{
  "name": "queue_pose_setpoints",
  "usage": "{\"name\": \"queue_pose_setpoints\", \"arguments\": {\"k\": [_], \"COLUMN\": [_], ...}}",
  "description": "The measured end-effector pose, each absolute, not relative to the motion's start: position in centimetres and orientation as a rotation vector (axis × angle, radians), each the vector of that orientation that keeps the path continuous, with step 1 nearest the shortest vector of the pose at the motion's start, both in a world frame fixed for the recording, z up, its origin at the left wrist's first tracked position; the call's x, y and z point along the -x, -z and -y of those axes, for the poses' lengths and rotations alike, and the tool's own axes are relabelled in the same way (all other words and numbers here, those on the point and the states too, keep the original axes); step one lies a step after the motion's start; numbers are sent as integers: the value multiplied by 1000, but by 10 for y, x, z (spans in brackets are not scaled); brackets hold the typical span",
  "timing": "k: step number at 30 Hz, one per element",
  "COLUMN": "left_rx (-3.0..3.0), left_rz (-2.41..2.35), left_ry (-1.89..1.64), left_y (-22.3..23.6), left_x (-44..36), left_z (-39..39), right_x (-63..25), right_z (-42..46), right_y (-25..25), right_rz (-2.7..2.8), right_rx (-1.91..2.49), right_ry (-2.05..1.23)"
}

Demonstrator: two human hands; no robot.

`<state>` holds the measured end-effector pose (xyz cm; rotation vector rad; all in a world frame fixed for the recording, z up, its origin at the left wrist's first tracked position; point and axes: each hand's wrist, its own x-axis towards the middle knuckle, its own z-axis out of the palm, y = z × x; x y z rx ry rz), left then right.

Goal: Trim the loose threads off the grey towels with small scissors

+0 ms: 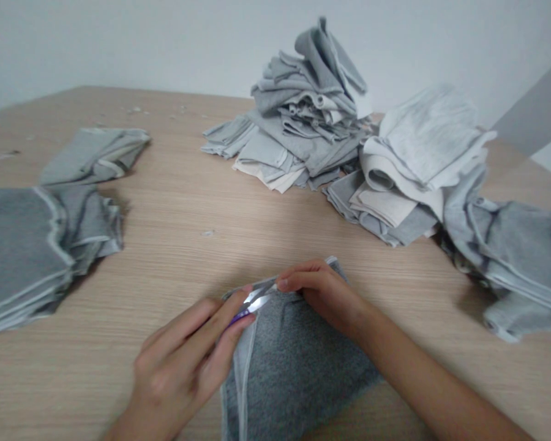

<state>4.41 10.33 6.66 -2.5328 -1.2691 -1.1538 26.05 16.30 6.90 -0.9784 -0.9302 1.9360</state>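
Note:
A dark grey piece of cloth (303, 367) with pale stitched edges lies on the table in front of me. My left hand (188, 349) is closed round small thread snips (256, 302) with a purple handle and shiny blades. The blades point right, along the cloth's far edge, and their tips come close to my right fingertips. My right hand (324, 291) pinches that far edge between thumb and fingers, with the forearm reaching across the cloth's right side. Whether a thread lies between the blades is too small to tell.
Behind stands a tall, loose heap of grey cloth pieces (303, 116). To its right are paler folded cloths (427, 147) and a grey bundle (523, 257). A flat stack of grey pieces (18, 245) sits at left, beside a folded cloth (92, 153). White scraps (208, 233) dot the wooden table (174, 214).

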Motion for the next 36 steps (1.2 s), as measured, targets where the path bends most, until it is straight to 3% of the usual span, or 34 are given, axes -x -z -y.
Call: {"name": "queue_pose_setpoints", "arguments": {"k": [36], "left_rx": [2487], "left_rz": [1087], "left_ry": [1033], "left_y": [-76], "left_x": [-40], "left_z": [-108], "right_x": [-264], "right_z": [-163], "right_y": [-65], "right_rz": [976], "right_rx": [934], "right_ry": [-1948]}}
